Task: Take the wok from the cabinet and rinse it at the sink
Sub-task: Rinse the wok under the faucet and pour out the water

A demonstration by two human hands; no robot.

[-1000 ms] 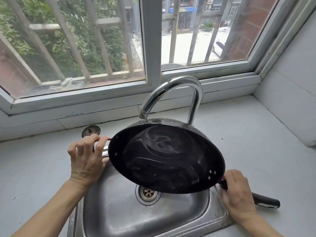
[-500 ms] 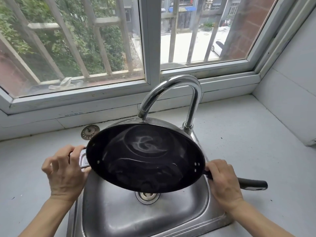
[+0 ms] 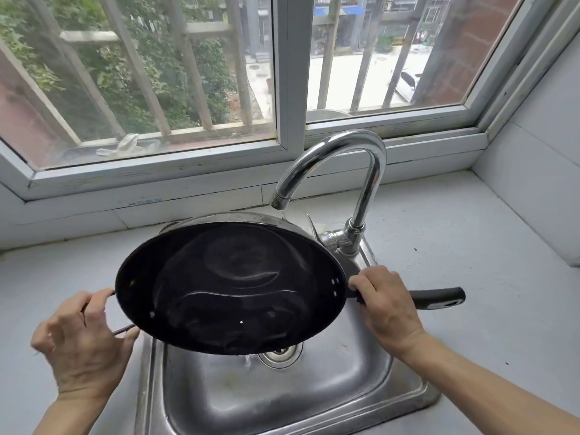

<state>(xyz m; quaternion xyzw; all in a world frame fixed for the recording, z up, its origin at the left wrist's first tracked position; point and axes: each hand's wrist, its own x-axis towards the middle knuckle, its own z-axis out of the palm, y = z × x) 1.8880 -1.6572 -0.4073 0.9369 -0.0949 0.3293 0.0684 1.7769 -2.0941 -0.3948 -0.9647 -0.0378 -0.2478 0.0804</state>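
Head view: the black wok is held tilted over the steel sink, with water moving inside it. The right hand grips its long handle; the left hand holds the small wire handle. The wok hides part of the drain. The tap stands behind, on a grey desk below a barred window.

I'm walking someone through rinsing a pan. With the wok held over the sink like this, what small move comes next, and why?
Probably tip the wok further toward the near side, so the water drains out. The left hand grips the loop handle and the right hand the long handle, holding it tilted over the sink. Water swirls inside, and a trickle already falls near the drain.
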